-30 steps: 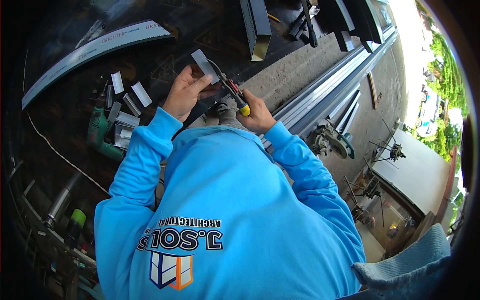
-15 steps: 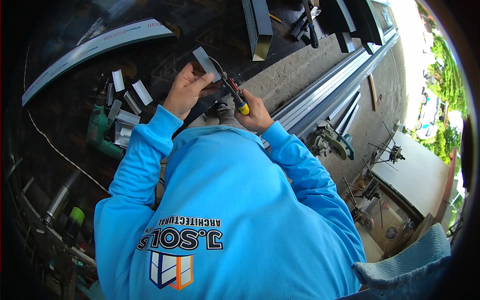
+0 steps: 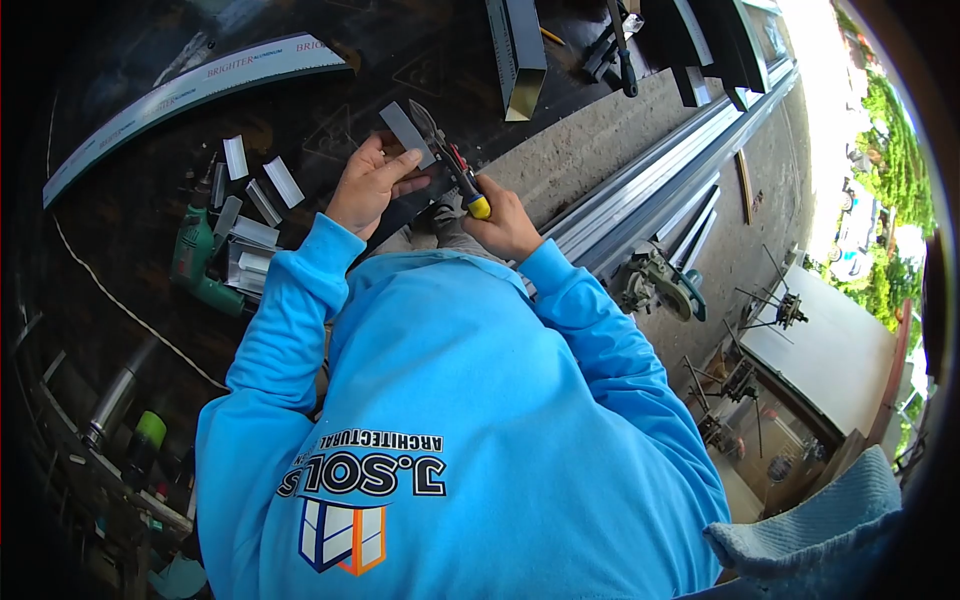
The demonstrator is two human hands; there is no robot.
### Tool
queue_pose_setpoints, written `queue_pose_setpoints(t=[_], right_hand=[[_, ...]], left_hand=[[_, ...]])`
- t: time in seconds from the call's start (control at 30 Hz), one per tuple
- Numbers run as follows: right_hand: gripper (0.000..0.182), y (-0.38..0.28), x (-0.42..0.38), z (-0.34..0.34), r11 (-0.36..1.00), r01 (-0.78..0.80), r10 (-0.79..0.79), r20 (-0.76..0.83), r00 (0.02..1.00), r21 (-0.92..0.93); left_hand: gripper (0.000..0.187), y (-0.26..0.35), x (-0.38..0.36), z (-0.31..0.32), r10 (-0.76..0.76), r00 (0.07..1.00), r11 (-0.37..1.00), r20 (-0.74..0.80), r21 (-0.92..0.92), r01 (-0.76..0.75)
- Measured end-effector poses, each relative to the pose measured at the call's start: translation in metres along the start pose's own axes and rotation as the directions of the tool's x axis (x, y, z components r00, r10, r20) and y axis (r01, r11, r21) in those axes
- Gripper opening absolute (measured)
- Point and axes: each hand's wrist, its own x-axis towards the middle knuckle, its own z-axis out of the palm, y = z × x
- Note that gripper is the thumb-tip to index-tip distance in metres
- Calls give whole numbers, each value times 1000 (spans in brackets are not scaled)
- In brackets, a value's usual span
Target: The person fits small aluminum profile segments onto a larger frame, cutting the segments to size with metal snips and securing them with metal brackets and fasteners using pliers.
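Between thumb and fingers, my left hand [image 3: 366,190] pinches a short grey metal strip [image 3: 405,132], which sticks up and away from me. My right hand [image 3: 507,222] is wrapped round the handles of a pair of tin snips [image 3: 456,165] with red and yellow grips. The dark snip blades point away from me, just right of the strip, beside its edge. On the dark table left of my left hand lie several short cut metal pieces [image 3: 283,183] and a green power drill [image 3: 196,257].
A long strip of printed aluminium [image 3: 195,93] lies across the table's far left. A channel-shaped profile [image 3: 518,65] and a dark-handled tool [image 3: 626,70] lie at the far edge. Long metal profiles [image 3: 655,165] stretch along the right, near a power saw [image 3: 660,285] on the floor.
The snips have moved from behind the strip to beside its right edge, and their blades now show. The strip has shifted slightly left and down in my left hand.
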Motion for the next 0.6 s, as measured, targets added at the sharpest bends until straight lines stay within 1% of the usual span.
queue_pose_setpoints(t=[0.07, 0.1, 0.17, 0.23, 0.27, 0.3, 0.33, 0.4, 0.43, 0.47, 0.5, 0.53, 0.57, 0.6], right_hand=[[52, -4, 4, -4, 996, -90, 89, 34, 995, 18], [52, -3, 7, -3, 995, -93, 92, 37, 995, 24], [65, 4, 26, -4, 988, 9, -30, -132, 991, -155], [72, -5, 54, -8, 941, -7, -58, -183, 981, -339], [72, -9, 70, -6, 901, -30, -86, -246, 965, -433], [71, -11, 87, -5, 863, -34, -112, -256, 960, -503], [69, -7, 120, -1, 774, 12, -264, -305, 915, -633], [71, -11, 133, 4, 710, -19, -302, -329, 894, -704], [71, -12, 131, 9, 714, -18, -301, -331, 894, -700], [68, -15, 126, 15, 651, 8, -464, -390, 796, -759], [66, -22, 118, 19, 578, 18, -615, -421, 667, -816], [66, -28, 106, 22, 577, 22, -617, -419, 666, -816], [60, -40, 89, 24, 825, 185, -429, -378, 821, -534], [55, -47, 77, 25, 961, 232, -262, -230, 937, -150]], left_hand=[[31, 2, -7, -6, -2, 999, 999, -46, 54, 5], [31, 1, -11, -13, -7, 999, 998, -48, 57, 10], [31, -2, -17, -35, 1, 996, 987, -86, 160, 13], [33, -4, -26, -60, -28, 998, 986, -50, 163, 35], [36, -6, -28, -71, -45, 999, 986, -16, 159, 47], [37, -12, -29, -78, -48, 997, 985, -52, 165, 56], [37, -11, -32, -74, -56, 997, 981, -47, 182, 63], [33, -14, -40, -61, -96, 989, 994, -112, -55, 91], [30, -16, -41, -60, -89, 992, 992, -90, -94, 80], [30, -19, -41, -58, -89, 992, 993, -93, -92, 81], [31, -22, -42, -54, -84, 994, 981, -71, -181, 70], [32, -25, -41, -51, -75, 996, 961, -49, -271, 59], [32, -28, -41, -50, -63, 998, 953, -26, -300, 53], [32, -32, -40, -47, -63, 998, 951, -27, -304, 52]])
